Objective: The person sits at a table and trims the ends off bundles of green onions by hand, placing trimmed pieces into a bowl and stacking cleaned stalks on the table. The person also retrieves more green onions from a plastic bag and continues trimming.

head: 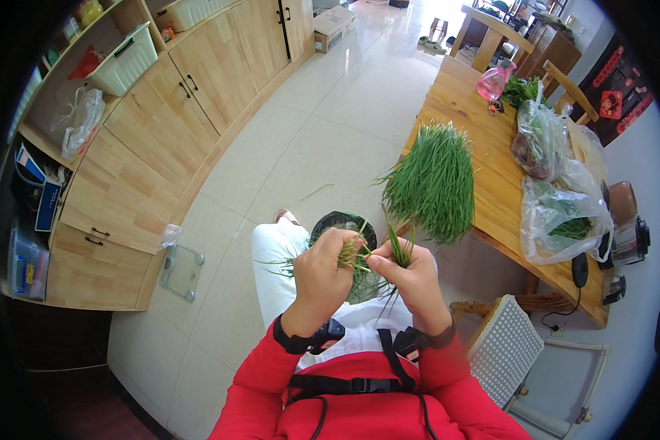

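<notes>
My left hand [324,275] is closed around a bunch of thin green stalks, probably garlic chives [350,254], their pale cut ends pointing right. My right hand [412,269] grips several wider green leaves [400,248], and its thumb and fingertip pinch at a stalk beside the left bunch. Below both hands, between my knees, stands a bin lined with a black bag [330,219], with green scraps in it; my hands hide part of it. On the near corner of the wooden table lies a large pile of chives [432,184], its tips hanging over the edge.
Plastic bags of greens [566,220] and a pink spray bottle [493,82] sit on the wooden table [495,187] at right. A white perforated chair [507,349] stands close by my right elbow. A glass scale [181,272] lies on the floor by the wooden cabinets [143,181].
</notes>
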The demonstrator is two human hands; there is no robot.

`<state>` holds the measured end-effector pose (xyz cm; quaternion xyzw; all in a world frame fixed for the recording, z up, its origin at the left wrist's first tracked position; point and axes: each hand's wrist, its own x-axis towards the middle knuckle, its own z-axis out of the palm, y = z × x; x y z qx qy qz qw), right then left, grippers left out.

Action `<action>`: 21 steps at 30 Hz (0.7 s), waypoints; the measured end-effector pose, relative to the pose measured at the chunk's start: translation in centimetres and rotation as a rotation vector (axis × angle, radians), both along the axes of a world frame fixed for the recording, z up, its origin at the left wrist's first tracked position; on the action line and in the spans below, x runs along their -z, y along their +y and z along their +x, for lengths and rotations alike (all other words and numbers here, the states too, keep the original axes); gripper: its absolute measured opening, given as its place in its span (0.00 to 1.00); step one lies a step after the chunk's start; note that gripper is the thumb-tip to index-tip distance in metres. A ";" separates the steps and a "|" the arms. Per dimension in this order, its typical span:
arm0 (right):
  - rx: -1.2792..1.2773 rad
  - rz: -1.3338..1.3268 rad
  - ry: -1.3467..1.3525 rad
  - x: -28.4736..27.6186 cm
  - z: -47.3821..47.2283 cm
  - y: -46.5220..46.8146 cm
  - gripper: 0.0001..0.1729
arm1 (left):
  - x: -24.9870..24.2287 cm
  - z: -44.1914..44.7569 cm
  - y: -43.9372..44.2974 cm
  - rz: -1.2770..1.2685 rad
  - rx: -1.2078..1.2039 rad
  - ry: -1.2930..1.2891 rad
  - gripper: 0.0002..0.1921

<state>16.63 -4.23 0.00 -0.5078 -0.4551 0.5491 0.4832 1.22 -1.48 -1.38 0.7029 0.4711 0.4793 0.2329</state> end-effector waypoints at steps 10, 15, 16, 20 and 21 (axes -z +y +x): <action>0.010 -0.073 0.131 -0.2 0.5 -0.1 0.04 | -0.9 -0.4 -0.2 -0.229 -0.008 -0.253 0.07; 0.048 0.015 -0.036 0.2 0.2 -0.2 0.07 | -1.1 0.3 -1.0 -0.289 0.047 -0.197 0.06; 0.048 0.011 -0.084 0.1 0.2 -0.2 0.07 | -1.1 0.4 -1.0 -0.273 0.046 -0.206 0.06; -0.010 -0.025 0.004 -0.3 0.5 -0.2 0.07 | -1.0 0.3 -0.7 -0.158 0.046 -0.138 0.05; -0.025 -0.038 0.051 -0.5 0.5 -0.2 0.07 | -1.0 0.2 -0.6 -0.118 0.038 -0.135 0.05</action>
